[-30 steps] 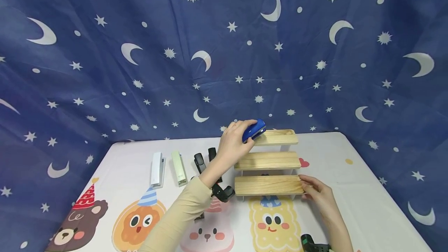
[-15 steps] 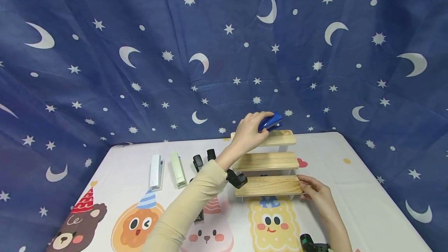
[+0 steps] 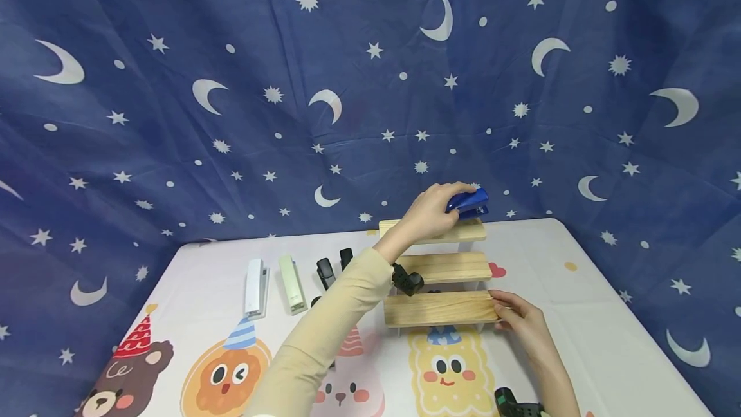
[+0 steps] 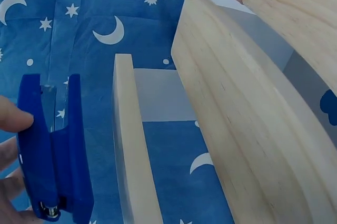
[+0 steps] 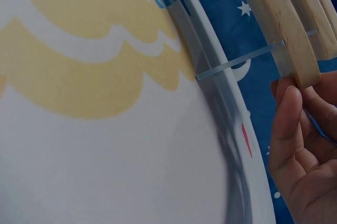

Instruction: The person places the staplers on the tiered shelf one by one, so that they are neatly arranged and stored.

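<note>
A blue stapler (image 3: 469,203) is gripped in my left hand (image 3: 431,211), over the right end of the top board of a three-step wooden display shelf (image 3: 437,309). In the left wrist view the stapler (image 4: 55,145) is apart from the top board's edge (image 4: 131,145), with thumb and fingers round its side. My right hand (image 3: 521,320) pinches the right end of the lowest board. The right wrist view shows that thumb and the fingers of the right hand (image 5: 310,145) at the board's corner (image 5: 303,71).
On the left of the table (image 3: 208,288) lie a white stapler (image 3: 253,288) and a light green stapler (image 3: 292,283). Black staplers (image 3: 325,272) are partly hidden behind my left forearm. A blue star-patterned curtain (image 3: 370,101) hangs behind the table.
My left hand has carried the blue stapler rightward along the top board, and the stapler has turned more level. The right hand stays on the lowest board.
</note>
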Demonstrator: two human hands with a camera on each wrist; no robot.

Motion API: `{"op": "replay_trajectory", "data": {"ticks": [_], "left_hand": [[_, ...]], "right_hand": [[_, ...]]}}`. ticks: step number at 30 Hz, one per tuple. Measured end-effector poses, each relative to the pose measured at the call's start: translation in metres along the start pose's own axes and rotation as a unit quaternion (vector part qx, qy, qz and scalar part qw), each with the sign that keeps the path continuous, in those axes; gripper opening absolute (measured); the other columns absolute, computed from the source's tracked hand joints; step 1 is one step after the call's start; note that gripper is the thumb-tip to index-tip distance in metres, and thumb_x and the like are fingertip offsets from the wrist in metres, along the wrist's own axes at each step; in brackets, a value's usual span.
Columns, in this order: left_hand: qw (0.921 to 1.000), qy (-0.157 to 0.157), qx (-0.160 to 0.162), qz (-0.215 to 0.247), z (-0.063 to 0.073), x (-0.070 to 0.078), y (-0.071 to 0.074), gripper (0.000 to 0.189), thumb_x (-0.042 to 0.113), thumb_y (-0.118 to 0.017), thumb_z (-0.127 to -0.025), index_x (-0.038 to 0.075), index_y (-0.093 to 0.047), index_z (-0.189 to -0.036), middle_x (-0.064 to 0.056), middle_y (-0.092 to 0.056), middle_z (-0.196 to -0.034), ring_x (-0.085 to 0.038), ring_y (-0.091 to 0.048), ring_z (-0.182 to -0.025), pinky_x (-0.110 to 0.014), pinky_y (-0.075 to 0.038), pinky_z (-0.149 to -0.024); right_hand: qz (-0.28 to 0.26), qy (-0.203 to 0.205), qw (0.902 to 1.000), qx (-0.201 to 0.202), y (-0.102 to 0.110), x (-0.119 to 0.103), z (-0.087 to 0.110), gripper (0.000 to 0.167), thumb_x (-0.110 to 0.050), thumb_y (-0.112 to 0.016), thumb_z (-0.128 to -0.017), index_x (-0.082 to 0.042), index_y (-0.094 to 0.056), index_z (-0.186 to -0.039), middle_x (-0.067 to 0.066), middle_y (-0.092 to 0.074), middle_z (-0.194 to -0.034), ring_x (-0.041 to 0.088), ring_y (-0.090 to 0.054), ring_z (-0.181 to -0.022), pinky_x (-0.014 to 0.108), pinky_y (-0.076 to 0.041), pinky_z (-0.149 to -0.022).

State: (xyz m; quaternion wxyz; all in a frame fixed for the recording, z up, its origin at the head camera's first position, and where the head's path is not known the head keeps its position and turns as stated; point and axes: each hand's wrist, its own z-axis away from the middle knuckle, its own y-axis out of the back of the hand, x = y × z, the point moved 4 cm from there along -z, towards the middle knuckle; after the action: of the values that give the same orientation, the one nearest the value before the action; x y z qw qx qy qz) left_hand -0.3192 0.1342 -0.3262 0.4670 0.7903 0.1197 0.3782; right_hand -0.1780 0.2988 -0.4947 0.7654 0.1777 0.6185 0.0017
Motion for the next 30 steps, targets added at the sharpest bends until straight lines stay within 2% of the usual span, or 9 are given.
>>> {"op": "replay_trajectory", "data": {"ticks": [8, 16, 20, 24, 30], "left_hand": [[0.9984, -0.024, -0.050, 0.007, -0.009, 0.003, -0.011, 0.048, 0.011, -0.054, -0.093, 0.028, -0.050, -0.138, 0.001, -0.053, -0.142, -0.019, -0.051, -0.126, -0.033, -0.043, -0.094], [0.9969, -0.038, -0.069, 0.007, -0.017, 0.008, -0.017, 0.048, 0.009, -0.054, -0.093, 0.024, -0.050, -0.139, 0.001, -0.051, -0.145, -0.014, -0.051, -0.127, -0.030, -0.041, -0.099], [0.9961, -0.031, -0.082, 0.012, -0.019, 0.007, -0.020, 0.047, 0.008, -0.052, -0.094, 0.023, -0.050, -0.139, 0.001, -0.051, -0.144, -0.013, -0.049, -0.131, -0.031, -0.040, -0.105], [0.9952, -0.026, -0.091, 0.023, -0.021, 0.006, -0.023, 0.047, 0.007, -0.050, -0.094, 0.023, -0.051, -0.138, 0.000, -0.052, -0.144, -0.012, -0.049, -0.131, -0.027, -0.041, -0.101], [0.9946, -0.022, -0.095, 0.036, -0.022, 0.005, -0.024, 0.047, 0.007, -0.050, -0.094, 0.023, -0.051, -0.138, -0.001, -0.052, -0.143, -0.012, -0.052, -0.126, -0.024, -0.040, -0.089]], "right_hand": [[-0.005, 0.011, 0.9999, 0.000, 0.000, 0.000, 0.000, 0.039, -0.010, -0.052, -0.097, 0.006, -0.051, -0.133, 0.020, -0.057, -0.127, 0.001, -0.058, -0.078, 0.022, -0.054, -0.070], [-0.014, 0.018, 0.9997, 0.000, 0.000, 0.001, 0.000, 0.039, -0.009, -0.052, -0.096, 0.007, -0.051, -0.132, 0.011, -0.061, -0.116, 0.001, -0.058, -0.078, 0.022, -0.055, -0.069], [-0.014, 0.018, 0.9997, 0.001, 0.000, 0.001, -0.001, 0.039, -0.008, -0.052, -0.096, 0.007, -0.051, -0.132, 0.016, -0.060, -0.121, 0.000, -0.058, -0.079, 0.022, -0.054, -0.069], [-0.014, 0.022, 0.9997, -0.001, 0.000, 0.001, 0.000, 0.039, -0.008, -0.051, -0.096, 0.007, -0.051, -0.132, 0.022, -0.056, -0.128, 0.000, -0.058, -0.079, 0.022, -0.054, -0.069], [-0.017, 0.026, 0.9995, 0.000, 0.001, 0.000, 0.001, 0.038, -0.008, -0.051, -0.096, 0.008, -0.051, -0.132, 0.021, -0.056, -0.128, 0.001, -0.058, -0.079, 0.022, -0.054, -0.069]]}}
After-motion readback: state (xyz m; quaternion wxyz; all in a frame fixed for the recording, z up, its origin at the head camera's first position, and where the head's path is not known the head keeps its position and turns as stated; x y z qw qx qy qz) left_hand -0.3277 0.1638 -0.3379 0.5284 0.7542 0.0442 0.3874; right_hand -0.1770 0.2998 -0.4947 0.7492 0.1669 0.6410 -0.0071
